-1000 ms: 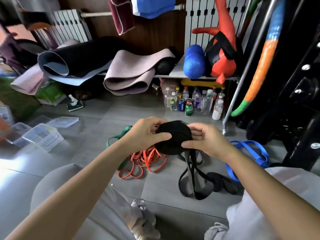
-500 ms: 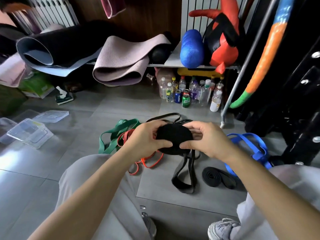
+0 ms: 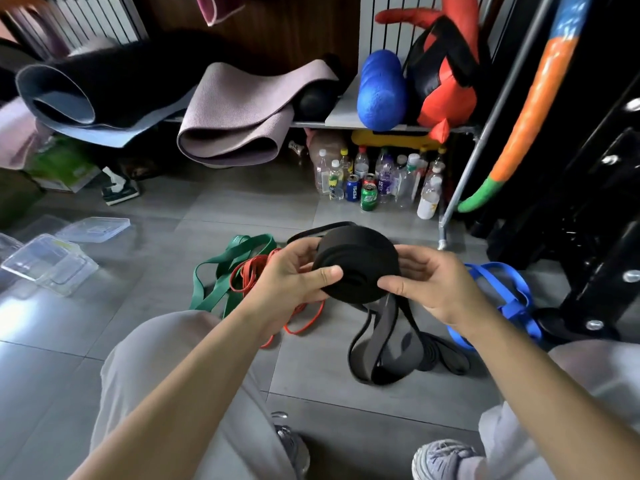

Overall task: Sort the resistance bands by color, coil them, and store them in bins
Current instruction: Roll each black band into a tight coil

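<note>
Kid: Since a moment ago, the black roll (image 3: 358, 265) is getting fatter, and the loose tail (image 3: 381, 344) hanging under it is getting shorter.

Coach: Right. Both hands are holding that roll up over the floor (image 3: 173, 209). The left hand (image 3: 294, 282) is pinching one side with its thumb on the front. The right hand (image 3: 429, 282) is doing the same on the other side. The fingers of both are closing around the roll.

Kid: Is the job almost done?

Coach: I think not. This black band is looking mostly rolled, but its tail is still trailing down to the floor. Another black band (image 3: 446, 358) is lying down there, and I cannot tell how far it is rolled. The green band (image 3: 221, 271) and the thin orange bands (image 3: 252, 275) are lying in a loose pile near the left hand. The blue band (image 3: 498, 289) is lying loose by the right arm.

Kid: And the bins?

Coach: The clear plastic boxes (image 3: 52, 261) are sitting well apart on the left, with a lid (image 3: 93, 229) beside them. I am seeing no bands inside them.

Kid: What are the bands like?

Coach: They are looking flat, smooth and rubbery. The black one is wide and is making a round, thick roll like a big wheel of tape. The orange ones are skinny like strings.
</note>
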`<state>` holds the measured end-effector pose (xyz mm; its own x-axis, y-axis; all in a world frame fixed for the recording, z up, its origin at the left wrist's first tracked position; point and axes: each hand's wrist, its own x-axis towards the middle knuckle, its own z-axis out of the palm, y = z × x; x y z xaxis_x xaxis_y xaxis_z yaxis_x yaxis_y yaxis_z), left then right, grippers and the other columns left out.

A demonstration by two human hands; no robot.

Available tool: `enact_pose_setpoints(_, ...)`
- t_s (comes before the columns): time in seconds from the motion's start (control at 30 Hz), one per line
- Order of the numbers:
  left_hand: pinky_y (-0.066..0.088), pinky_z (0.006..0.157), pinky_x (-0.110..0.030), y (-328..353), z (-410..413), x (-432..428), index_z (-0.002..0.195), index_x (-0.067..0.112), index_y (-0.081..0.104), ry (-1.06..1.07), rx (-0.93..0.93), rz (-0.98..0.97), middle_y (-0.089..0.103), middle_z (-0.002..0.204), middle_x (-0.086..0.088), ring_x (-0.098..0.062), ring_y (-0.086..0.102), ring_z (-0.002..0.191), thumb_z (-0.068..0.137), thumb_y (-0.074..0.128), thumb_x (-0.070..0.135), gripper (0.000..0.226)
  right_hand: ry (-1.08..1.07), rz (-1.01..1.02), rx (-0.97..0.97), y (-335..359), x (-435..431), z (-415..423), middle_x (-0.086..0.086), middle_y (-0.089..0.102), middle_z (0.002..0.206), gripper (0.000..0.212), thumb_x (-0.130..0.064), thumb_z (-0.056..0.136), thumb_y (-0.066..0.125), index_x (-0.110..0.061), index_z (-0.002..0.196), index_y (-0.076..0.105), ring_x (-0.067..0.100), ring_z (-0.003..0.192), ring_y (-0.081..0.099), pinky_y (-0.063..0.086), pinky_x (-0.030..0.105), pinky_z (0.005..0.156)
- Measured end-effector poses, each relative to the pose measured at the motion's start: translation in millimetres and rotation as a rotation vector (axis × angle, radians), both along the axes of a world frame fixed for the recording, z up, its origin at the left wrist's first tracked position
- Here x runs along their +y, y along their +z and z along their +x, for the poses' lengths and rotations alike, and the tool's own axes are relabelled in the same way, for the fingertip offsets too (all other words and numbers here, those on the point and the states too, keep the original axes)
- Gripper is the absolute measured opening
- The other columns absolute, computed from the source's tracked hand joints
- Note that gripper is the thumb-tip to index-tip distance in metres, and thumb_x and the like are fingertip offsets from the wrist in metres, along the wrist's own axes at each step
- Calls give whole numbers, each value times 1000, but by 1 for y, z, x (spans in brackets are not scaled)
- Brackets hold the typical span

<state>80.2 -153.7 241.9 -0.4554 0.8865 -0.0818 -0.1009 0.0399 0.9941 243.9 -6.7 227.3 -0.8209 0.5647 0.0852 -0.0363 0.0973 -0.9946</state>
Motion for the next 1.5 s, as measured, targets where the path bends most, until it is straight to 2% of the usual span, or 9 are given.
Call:
enact_pose_setpoints(0.17, 39, 105, -39, -8, 6, 8, 138, 17, 38, -104, 956, -299, 46, 131, -3, -22, 43, 124, 71, 80, 25, 79, -18, 178, -168, -7, -2, 6, -11, 74, 87, 40, -7, 64, 83, -31, 93, 68, 7, 85, 70, 54, 23, 81)
enact_pose_setpoints(0.3, 48, 91, -39, -18, 19, 6, 141, 26, 38, -216, 1421, -134, 48, 133, -1, -25, 48, 118, 78, 72, 28, 72, 6, 390, -317, -13, -8, 9, -16, 71, 82, 39, -19, 66, 84, -25, 102, 70, -3, 77, 66, 50, 13, 72)
enact_pose_setpoints(0.5, 47, 88, -30, -20, 19, 6, 133, 31, 49, -130, 1202, -105, 57, 120, 6, -19, 55, 110, 80, 69, 24, 58, 20, 294, -306, -8, -1, 14, -17, 70, 95, 43, -21, 65, 85, -41, 97, 63, -8, 90, 62, 45, 7, 79)
enact_pose_setpoints(0.67, 33, 87, 1, -14, 8, 4, 119, 49, 51, 82, 850, -25, 55, 108, 30, 12, 49, 103, 72, 78, 15, 63, 31, 163, -240, -7, 11, 24, -17, 72, 96, 47, -19, 60, 84, -38, 99, 65, 2, 96, 66, 48, 17, 87)
enact_pose_setpoints(0.9, 50, 87, -19, -7, 12, 1, 110, 40, 56, 116, 432, 168, 62, 111, 13, -3, 60, 105, 71, 75, -7, 64, -13, -16, -16, -15, 0, 16, -18, 73, 87, 37, -18, 56, 78, -35, 87, 68, -1, 87, 68, 50, 9, 74)
enact_pose_setpoints(1.07, 48, 97, -34, -7, 13, -1, 115, 36, 46, 26, 609, -51, 55, 119, 8, -7, 53, 113, 78, 73, 8, 54, -38, 58, -38, -13, 0, 15, -16, 73, 84, 38, 0, 70, 76, -31, 89, 65, 0, 80, 68, 50, 10, 70)
enact_pose_setpoints(1.27, 50, 85, -41, -20, 16, -5, 144, 29, 32, -153, 1460, -106, 47, 134, -3, -27, 50, 116, 76, 73, 37, 80, 74, 183, -183, -19, -6, 9, -7, 72, 90, 43, -3, 72, 78, -34, 98, 61, 7, 88, 69, 54, 20, 81)
enact_pose_setpoints(1.37, 51, 73, -36, -23, 18, -6, 140, 34, 41, -180, 1414, -125, 55, 122, 0, -27, 59, 104, 80, 68, 32, 66, 86, 180, -197, -22, -7, 8, -6, 73, 93, 44, -10, 71, 80, -39, 98, 63, 9, 91, 69, 54, 26, 84)
enact_pose_setpoints(1.5, 51, 85, -33, -22, 13, -5, 136, 42, 43, -99, 1123, -135, 53, 119, 8, -17, 54, 107, 78, 72, 28, 67, 85, 117, -197, -28, -1, 14, -10, 73, 94, 45, -7, 68, 80, -34, 100, 64, 7, 93, 68, 52, 22, 87)
